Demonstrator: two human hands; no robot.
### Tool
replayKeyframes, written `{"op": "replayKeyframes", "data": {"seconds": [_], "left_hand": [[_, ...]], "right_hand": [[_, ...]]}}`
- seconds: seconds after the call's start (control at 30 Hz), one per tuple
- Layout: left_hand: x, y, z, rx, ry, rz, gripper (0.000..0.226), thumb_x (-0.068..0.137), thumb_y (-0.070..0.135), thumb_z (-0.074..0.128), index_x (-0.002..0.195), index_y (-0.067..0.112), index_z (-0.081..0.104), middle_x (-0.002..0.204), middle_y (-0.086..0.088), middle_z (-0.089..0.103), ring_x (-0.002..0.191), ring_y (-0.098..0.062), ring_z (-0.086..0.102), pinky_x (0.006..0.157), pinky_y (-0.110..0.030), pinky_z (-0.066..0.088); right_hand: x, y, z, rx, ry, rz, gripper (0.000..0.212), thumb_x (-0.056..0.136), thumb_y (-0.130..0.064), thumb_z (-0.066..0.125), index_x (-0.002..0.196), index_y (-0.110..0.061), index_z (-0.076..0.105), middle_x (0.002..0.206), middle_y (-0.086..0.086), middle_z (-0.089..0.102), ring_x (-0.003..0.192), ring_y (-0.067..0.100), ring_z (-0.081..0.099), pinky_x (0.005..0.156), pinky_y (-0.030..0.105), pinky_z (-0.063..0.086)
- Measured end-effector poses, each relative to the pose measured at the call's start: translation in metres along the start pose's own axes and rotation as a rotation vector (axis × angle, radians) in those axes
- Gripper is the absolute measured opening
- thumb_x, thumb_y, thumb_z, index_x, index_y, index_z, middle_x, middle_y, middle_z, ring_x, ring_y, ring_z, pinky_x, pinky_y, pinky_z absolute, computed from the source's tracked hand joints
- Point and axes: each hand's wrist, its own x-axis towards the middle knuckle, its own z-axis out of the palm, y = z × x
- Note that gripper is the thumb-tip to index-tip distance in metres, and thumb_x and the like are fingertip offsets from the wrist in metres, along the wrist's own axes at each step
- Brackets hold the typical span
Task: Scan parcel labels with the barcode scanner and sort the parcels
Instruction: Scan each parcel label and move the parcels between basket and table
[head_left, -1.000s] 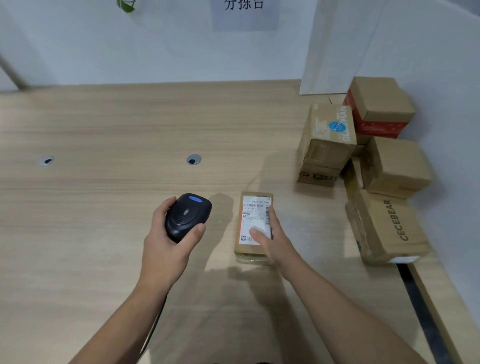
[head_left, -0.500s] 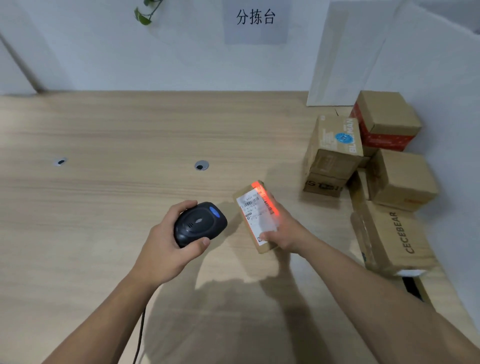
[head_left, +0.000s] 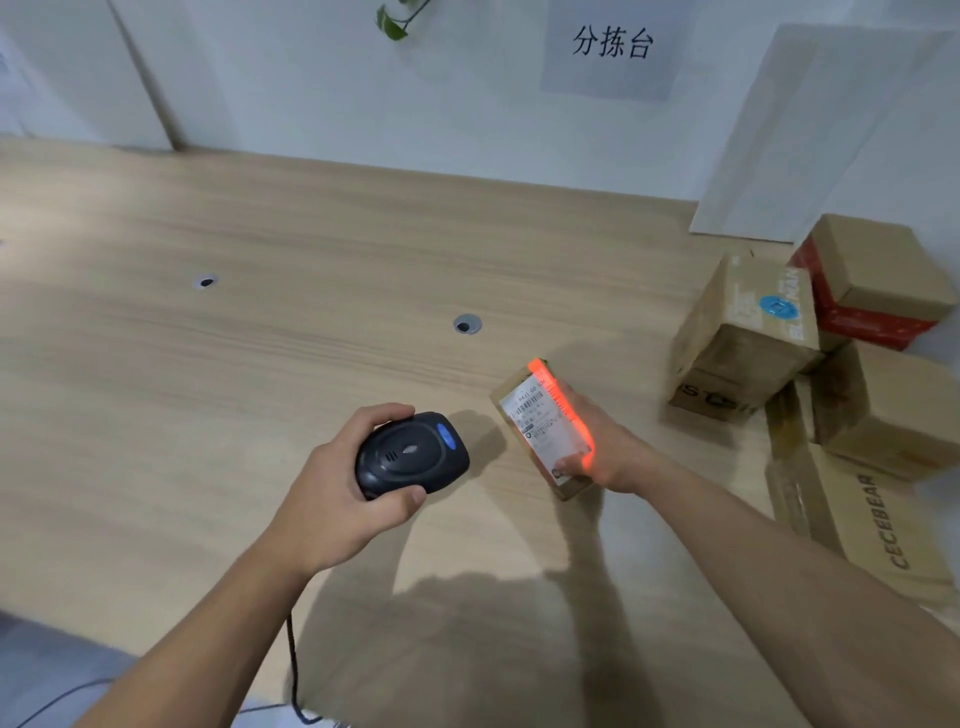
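My left hand (head_left: 332, 499) grips a black barcode scanner (head_left: 413, 453) with a blue button, its nose pointing right. Just to its right my right hand (head_left: 608, 447) holds a small brown parcel (head_left: 545, 426), tilted up off the wooden table (head_left: 260, 338) so its white label faces the scanner. A red scan line glows along the label's right edge and over my fingers. The scanner's black cable runs down past my left forearm.
Several cardboard boxes are stacked at the right: one with a blue sticker (head_left: 748, 338), one with red tape (head_left: 878, 280), a plain one (head_left: 883, 410) and a long one marked CECEBEAR (head_left: 857, 519). A white panel (head_left: 810, 135) leans on the wall. Two cable holes (head_left: 467, 325) pierce the table.
My right hand has lifted the parcel from lying flat and tilted its label toward the scanner. The scanner turned to the right and its red light came on across the label.
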Motion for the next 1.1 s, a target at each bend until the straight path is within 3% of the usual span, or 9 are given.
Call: {"op": "replayKeyframes", "data": {"seconds": [0.17, 0.33, 0.5, 0.63, 0.73, 0.83, 0.9, 1.0, 1.1], "left_hand": [[-0.013, -0.017, -0.039, -0.008, 0.035, -0.010, 0.068, 0.058, 0.043, 0.073, 0.122, 0.036, 0.055, 0.108, 0.024, 0.069, 0.096, -0.003, 0.069, 0.081, -0.008, 0.046], [-0.031, -0.040, -0.094, -0.012, 0.078, -0.030, 0.067, 0.058, 0.043, 0.073, 0.121, 0.036, 0.055, 0.106, 0.024, 0.070, 0.094, -0.004, 0.069, 0.079, -0.008, 0.046], [-0.056, -0.066, -0.167, 0.006, 0.160, -0.050, 0.068, 0.059, 0.045, 0.074, 0.123, 0.036, 0.054, 0.106, 0.025, 0.069, 0.093, -0.001, 0.068, 0.077, -0.007, 0.046], [-0.081, -0.092, -0.230, -0.080, 0.271, -0.120, 0.070, 0.062, 0.039, 0.079, 0.128, 0.035, 0.054, 0.094, 0.019, 0.069, 0.057, 0.003, 0.059, 0.049, -0.014, 0.047], [-0.105, -0.113, -0.276, -0.089, 0.394, -0.152, 0.074, 0.059, 0.049, 0.076, 0.129, 0.041, 0.052, 0.097, 0.015, 0.068, 0.051, 0.002, 0.055, 0.047, -0.019, 0.041], [-0.135, -0.132, -0.318, -0.063, 0.567, -0.182, 0.074, 0.061, 0.055, 0.074, 0.130, 0.047, 0.048, 0.106, 0.020, 0.067, 0.056, -0.002, 0.058, 0.057, -0.023, 0.044], [-0.157, -0.142, -0.344, -0.037, 0.713, -0.204, 0.071, 0.065, 0.056, 0.075, 0.129, 0.050, 0.046, 0.111, 0.022, 0.065, 0.070, -0.007, 0.063, 0.066, -0.027, 0.049], [-0.191, -0.154, -0.380, 0.045, 0.926, -0.203, 0.067, 0.069, 0.052, 0.075, 0.128, 0.048, 0.043, 0.117, 0.032, 0.057, 0.100, 0.010, 0.061, 0.080, -0.011, 0.046], [-0.225, -0.162, -0.414, 0.095, 1.125, -0.232, 0.072, 0.070, 0.047, 0.076, 0.134, 0.038, 0.044, 0.118, 0.032, 0.057, 0.101, 0.017, 0.058, 0.080, -0.006, 0.044]], "right_hand": [[0.020, -0.031, 0.017, -0.069, -0.027, 0.025, 0.118, 0.069, -0.024, 0.080, 0.143, -0.071, 0.001, 0.155, -0.007, 0.030, 0.141, 0.017, 0.034, 0.117, 0.038, 0.033], [0.049, -0.066, 0.045, -0.113, -0.069, 0.041, 0.113, 0.080, -0.013, 0.080, 0.157, -0.046, 0.004, 0.154, -0.007, 0.027, 0.138, 0.015, 0.034, 0.107, 0.027, 0.032], [0.085, -0.125, 0.094, -0.092, -0.106, -0.001, 0.115, 0.079, -0.011, 0.080, 0.158, -0.045, 0.003, 0.150, -0.005, 0.030, 0.135, 0.014, 0.034, 0.105, 0.025, 0.032], [0.117, -0.186, 0.147, -0.045, -0.137, -0.074, 0.115, 0.076, -0.015, 0.080, 0.156, -0.051, 0.005, 0.151, -0.005, 0.032, 0.139, 0.015, 0.034, 0.108, 0.028, 0.032], [0.141, -0.239, 0.195, 0.018, -0.155, -0.143, 0.117, 0.069, -0.019, 0.076, 0.148, -0.067, 0.004, 0.151, -0.006, 0.038, 0.137, 0.015, 0.042, 0.111, 0.037, 0.042], [0.166, -0.291, 0.249, 0.059, -0.191, -0.168, 0.118, 0.072, -0.020, 0.077, 0.148, -0.066, 0.001, 0.150, -0.008, 0.038, 0.134, 0.015, 0.044, 0.110, 0.044, 0.044], [0.180, -0.327, 0.287, 0.092, -0.228, -0.192, 0.118, 0.068, -0.029, 0.078, 0.151, -0.061, 0.000, 0.154, -0.012, 0.035, 0.138, 0.013, 0.040, 0.114, 0.045, 0.039], [0.200, -0.374, 0.345, 0.158, -0.284, -0.247, 0.120, 0.061, -0.035, 0.077, 0.151, -0.061, 0.002, 0.157, -0.014, 0.034, 0.141, 0.011, 0.039, 0.116, 0.045, 0.037], [0.214, -0.419, 0.401, 0.219, -0.359, -0.326, 0.117, 0.062, -0.036, 0.078, 0.144, -0.070, 0.003, 0.156, -0.010, 0.038, 0.139, 0.013, 0.044, 0.115, 0.046, 0.040]]}}
